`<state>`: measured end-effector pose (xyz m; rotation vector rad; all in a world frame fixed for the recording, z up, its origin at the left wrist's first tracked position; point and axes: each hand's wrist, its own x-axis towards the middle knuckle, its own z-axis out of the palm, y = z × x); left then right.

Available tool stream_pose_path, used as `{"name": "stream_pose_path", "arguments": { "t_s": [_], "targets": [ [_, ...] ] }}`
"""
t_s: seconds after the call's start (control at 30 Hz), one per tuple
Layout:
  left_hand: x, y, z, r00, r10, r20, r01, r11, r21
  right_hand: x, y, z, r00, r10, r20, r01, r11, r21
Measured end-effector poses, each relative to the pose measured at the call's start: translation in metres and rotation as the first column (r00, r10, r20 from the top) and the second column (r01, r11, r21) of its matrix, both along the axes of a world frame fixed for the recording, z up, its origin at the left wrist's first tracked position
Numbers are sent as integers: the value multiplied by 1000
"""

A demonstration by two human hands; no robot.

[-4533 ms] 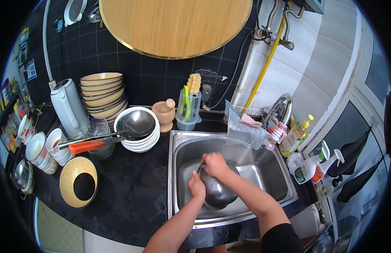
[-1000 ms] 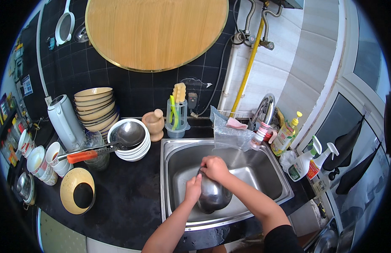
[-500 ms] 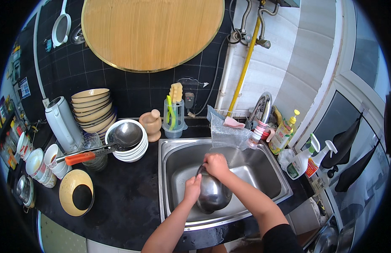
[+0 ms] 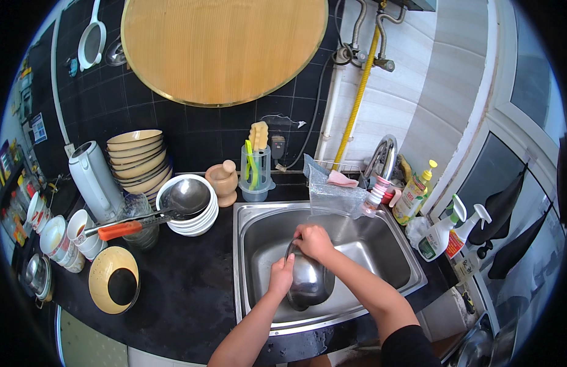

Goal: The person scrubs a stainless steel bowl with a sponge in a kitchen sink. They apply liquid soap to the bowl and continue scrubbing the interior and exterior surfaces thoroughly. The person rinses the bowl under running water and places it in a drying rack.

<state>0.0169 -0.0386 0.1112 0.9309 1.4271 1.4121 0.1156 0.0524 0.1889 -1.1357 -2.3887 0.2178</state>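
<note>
The head view shows the left hand (image 4: 281, 274) and right hand (image 4: 314, 240), each with a tight grip on the metal bowl (image 4: 309, 282) inside the sink (image 4: 398, 257), so the washing looks half done.

The bowl (image 4: 308, 278) is shiny polished metal, and so is the brushed steel sink (image 4: 393, 244) around it. The worktop (image 4: 185, 287) is dark, glossy stone. At its back edge hangs a round board (image 4: 222, 49) of matt, fine-grained wood.
</note>
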Motion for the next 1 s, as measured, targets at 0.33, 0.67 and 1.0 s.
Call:
{"name": "stream_pose_path", "arguments": {
  "t_s": [0.33,0.67,1.0],
  "targets": [
    [2,3,-5,998,-55,-26,56,998,24,6,1,-6,999,-46,15,45,998,43],
    [0,7,-14,994,-64,-85,65,998,9,7,13,-13,991,-128,44,125,989,73],
    [3,2,-1,996,-94,1,94,996,-2,14,17,-13,992,-127,-7,127,991,30]
  ]
}}
